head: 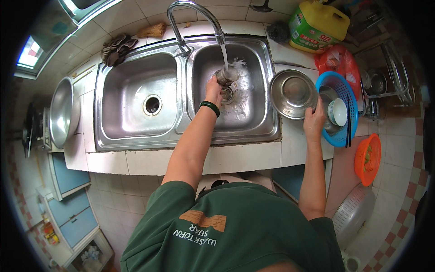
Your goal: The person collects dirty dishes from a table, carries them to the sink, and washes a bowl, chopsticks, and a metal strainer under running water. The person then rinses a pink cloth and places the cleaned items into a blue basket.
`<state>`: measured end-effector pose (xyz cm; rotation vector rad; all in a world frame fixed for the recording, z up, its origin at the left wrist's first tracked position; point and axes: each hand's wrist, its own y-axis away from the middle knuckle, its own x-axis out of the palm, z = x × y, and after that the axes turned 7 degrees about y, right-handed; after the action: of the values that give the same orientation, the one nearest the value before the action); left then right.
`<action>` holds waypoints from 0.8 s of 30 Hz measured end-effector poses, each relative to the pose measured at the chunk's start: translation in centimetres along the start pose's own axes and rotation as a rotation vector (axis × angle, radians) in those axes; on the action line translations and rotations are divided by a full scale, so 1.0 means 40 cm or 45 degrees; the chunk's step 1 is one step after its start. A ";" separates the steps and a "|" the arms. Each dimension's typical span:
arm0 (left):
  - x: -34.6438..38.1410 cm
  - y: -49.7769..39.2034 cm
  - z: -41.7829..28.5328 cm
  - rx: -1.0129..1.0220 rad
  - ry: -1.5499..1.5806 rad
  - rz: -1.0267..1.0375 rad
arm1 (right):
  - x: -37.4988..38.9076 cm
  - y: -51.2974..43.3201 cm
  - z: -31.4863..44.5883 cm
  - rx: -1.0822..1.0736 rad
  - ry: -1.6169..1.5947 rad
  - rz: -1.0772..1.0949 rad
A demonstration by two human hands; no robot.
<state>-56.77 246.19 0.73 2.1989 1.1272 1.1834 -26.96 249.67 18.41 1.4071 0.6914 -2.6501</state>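
My left hand [213, 90], with a dark green bangle on the wrist, grips a small metal cup-like vessel [225, 77] over the right basin of a steel double sink [231, 120]. Water from the curved faucet [197, 7] runs onto the vessel and splashes. My right hand [314, 119] holds the rim of a round steel basin [294, 93] at the counter right of the sink. Beside it a blue plastic colander [353, 102] holds a white bowl [339, 112], a metal dish and dark chopsticks [348, 125].
A yellow detergent jug [319, 27] and a red plastic bag [343, 57] stand back right. An orange basket [370, 159] with greens is far right. A large metal basin [63, 112] leans at the left. Brown gloves or cloths [117, 49] lie behind the left sink basin.
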 end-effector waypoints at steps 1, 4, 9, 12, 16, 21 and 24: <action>0.004 0.003 -0.002 0.114 -0.055 0.075 | 0.003 0.001 0.000 -0.003 0.015 0.003; 0.016 0.008 -0.017 0.366 -0.199 0.214 | 0.018 -0.008 -0.010 -0.166 0.014 0.042; 0.026 0.004 -0.046 0.363 -0.194 0.310 | 0.068 -0.069 -0.049 0.286 -0.027 0.111; 0.025 0.008 -0.052 0.309 -0.207 0.293 | 0.094 -0.088 -0.061 0.698 -0.407 0.169; 0.021 0.015 -0.057 0.290 -0.212 0.367 | 0.164 -0.120 -0.078 0.940 -0.982 -0.006; 0.018 0.023 -0.070 0.303 -0.169 0.400 | 0.226 -0.120 -0.127 1.227 -1.474 -0.110; 0.015 0.027 -0.076 0.282 -0.129 0.411 | 0.224 -0.088 -0.127 1.332 -1.724 -0.126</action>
<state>-58.59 245.95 3.46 2.6562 0.9240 1.0967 -29.16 256.30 10.04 -0.7022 -0.8313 -3.1463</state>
